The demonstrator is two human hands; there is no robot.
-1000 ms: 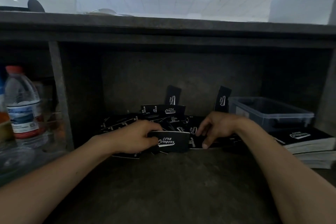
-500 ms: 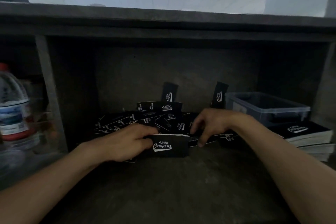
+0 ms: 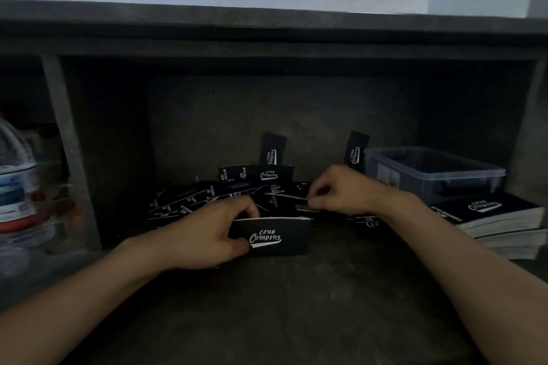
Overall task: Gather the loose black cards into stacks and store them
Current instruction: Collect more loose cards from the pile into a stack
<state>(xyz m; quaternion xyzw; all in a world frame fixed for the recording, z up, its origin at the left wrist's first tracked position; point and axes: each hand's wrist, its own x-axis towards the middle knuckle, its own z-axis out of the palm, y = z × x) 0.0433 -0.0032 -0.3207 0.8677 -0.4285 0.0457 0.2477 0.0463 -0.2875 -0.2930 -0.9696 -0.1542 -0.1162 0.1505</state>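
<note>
My left hand [image 3: 207, 234] grips a small stack of black cards [image 3: 275, 238] upright on its edge, the white "Club Camping" print facing me. Behind it, loose black cards [image 3: 189, 201] lie scattered over the dark shelf floor, and two [image 3: 272, 151] [image 3: 355, 154] lean against the back wall. My right hand [image 3: 341, 192] hovers above the pile and pinches one card [image 3: 289, 196] by its right end, holding it nearly flat. Tall stacks of black cards [image 3: 492, 213] sit at the right.
A clear plastic bin [image 3: 433, 172] stands at the back right, behind the tall stacks. A water bottle [image 3: 17, 181] stands in the left compartment, beyond a grey divider [image 3: 71, 151]. The shelf roof [image 3: 267, 47] hangs low overhead.
My right hand has lifted off the pile with one card pinched in its fingers. The left hand keeps its grip on the upright stack, barely moving.
</note>
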